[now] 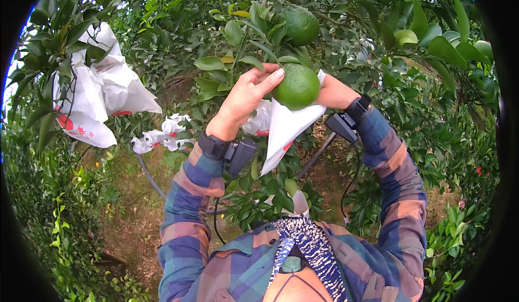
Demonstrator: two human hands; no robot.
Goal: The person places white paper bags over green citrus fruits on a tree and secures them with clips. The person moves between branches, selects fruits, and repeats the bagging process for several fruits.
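A green citrus fruit (297, 88) hangs before me below leafy twigs. My left hand (254, 91) is at its left side, the thumb pressed to the peel and the fingers curled partly out of sight behind. Under and behind the fruit is a white paper bag (287, 134), its pointed corner hanging down and red print near its lower edge. My right hand (338, 92) grips the bag from the right, at its upper rim; its fingertips are hidden behind fruit and paper. A second green citrus fruit (299, 25) hangs just above, partly covered by leaves.
White bags with red print (101, 87) hang at the left. Smaller twisted white bags (164, 134) are lower down, and another white bag (258, 119) sits behind my left wrist. A dark branch (318, 156) slants below. Wrist-worn devices (242, 156) trail black cables.
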